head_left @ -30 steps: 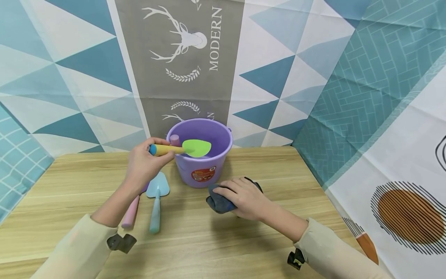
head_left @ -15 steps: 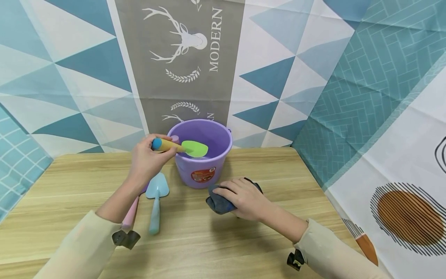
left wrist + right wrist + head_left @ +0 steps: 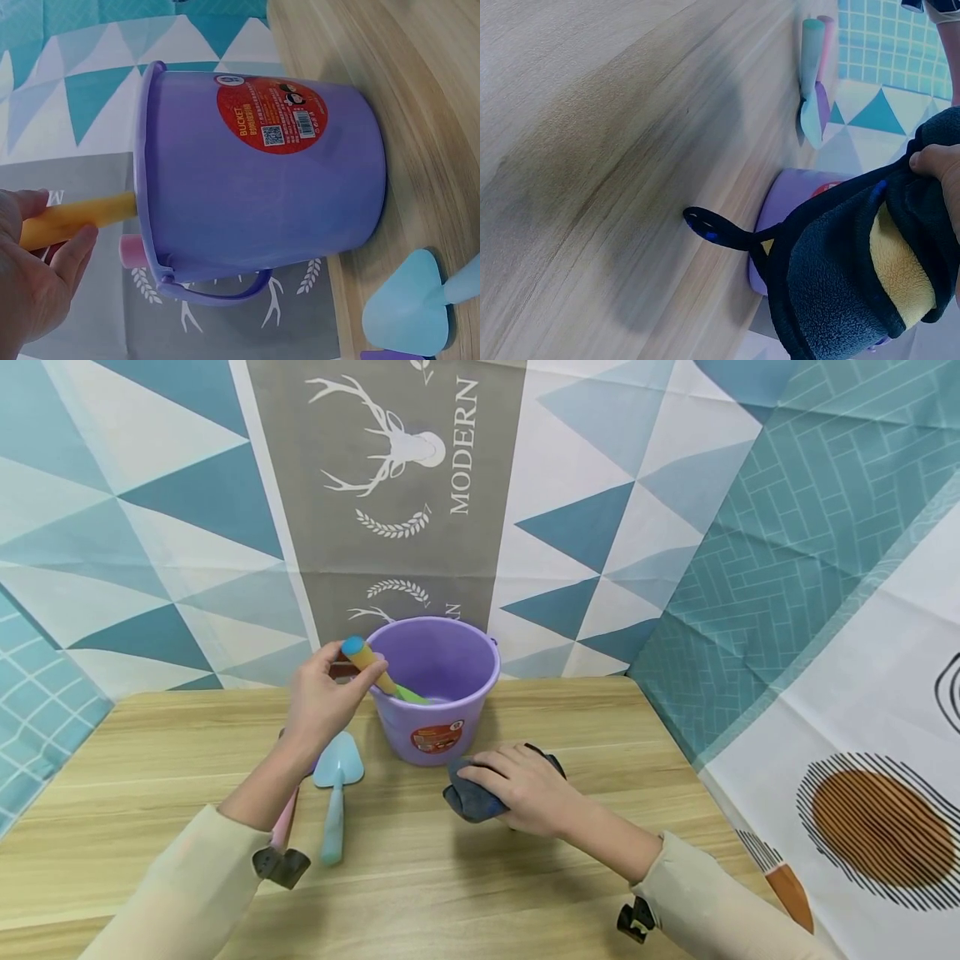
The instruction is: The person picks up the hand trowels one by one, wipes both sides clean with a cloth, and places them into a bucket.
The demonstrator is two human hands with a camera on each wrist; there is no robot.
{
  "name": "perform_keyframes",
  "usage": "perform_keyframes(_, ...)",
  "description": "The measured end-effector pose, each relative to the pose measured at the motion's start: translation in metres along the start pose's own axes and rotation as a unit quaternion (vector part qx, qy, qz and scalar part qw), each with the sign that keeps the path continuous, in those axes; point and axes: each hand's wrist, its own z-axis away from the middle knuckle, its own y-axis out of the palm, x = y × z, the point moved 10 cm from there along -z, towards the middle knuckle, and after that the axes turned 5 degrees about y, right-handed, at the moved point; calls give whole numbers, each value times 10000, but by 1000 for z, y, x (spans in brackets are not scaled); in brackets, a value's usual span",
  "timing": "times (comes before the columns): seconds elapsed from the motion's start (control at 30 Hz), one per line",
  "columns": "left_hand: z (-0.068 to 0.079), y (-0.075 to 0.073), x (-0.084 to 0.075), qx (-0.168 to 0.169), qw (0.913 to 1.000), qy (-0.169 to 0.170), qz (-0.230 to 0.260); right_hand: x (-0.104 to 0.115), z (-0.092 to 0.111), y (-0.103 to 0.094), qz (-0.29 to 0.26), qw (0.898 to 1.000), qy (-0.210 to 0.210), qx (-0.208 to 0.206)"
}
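My left hand (image 3: pixel 324 693) pinches the yellow, blue-tipped handle of a toy shovel (image 3: pixel 370 662) at the left rim of a purple bucket (image 3: pixel 427 727). Its green blade slants down inside the bucket and shows only in part. In the left wrist view the yellow handle (image 3: pixel 82 217) crosses the rim beside a pink handle end (image 3: pixel 132 251) that sticks out of the bucket. My right hand (image 3: pixel 528 789) grips a bunched dark grey cloth (image 3: pixel 472 792) in front of the bucket. The right wrist view shows the cloth's yellow inner side (image 3: pixel 900 270) and a hanging loop (image 3: pixel 716 229).
A light blue toy shovel (image 3: pixel 337 793) lies on the wooden table (image 3: pixel 405 877) left of the bucket. Next to it is a pink-handled one (image 3: pixel 283 827) with a purple blade, partly hidden by my left arm. A patterned cloth wall (image 3: pixel 390 543) stands right behind the bucket.
My left hand has moved slightly right and tipped the yellow-handled shovel, so its green blade has gone from level above the rim to slanting down inside the bucket. My right hand stays put.
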Motion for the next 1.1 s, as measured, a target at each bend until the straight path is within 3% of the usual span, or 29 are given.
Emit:
perform_keyframes(0.37, -5, 6, 2, -191, 9988, 271, 357, -1, 0, 1, -26, 10000, 55, 59)
perform_keyframes(0.53, -7, 8, 6, -262, 9990, 184, 326, -2, 1, 1, -10, 10000, 54, 51)
perform_keyframes(0.9, -10, 20, 15, 25, 9996, -111, 267, -3, 3, 3, -4, 10000, 70, 51)
perform_keyframes(1.1, -10, 23, 18, -16, 9994, -127, 326, -4, 5, 3, -4, 9999, 77, 85)
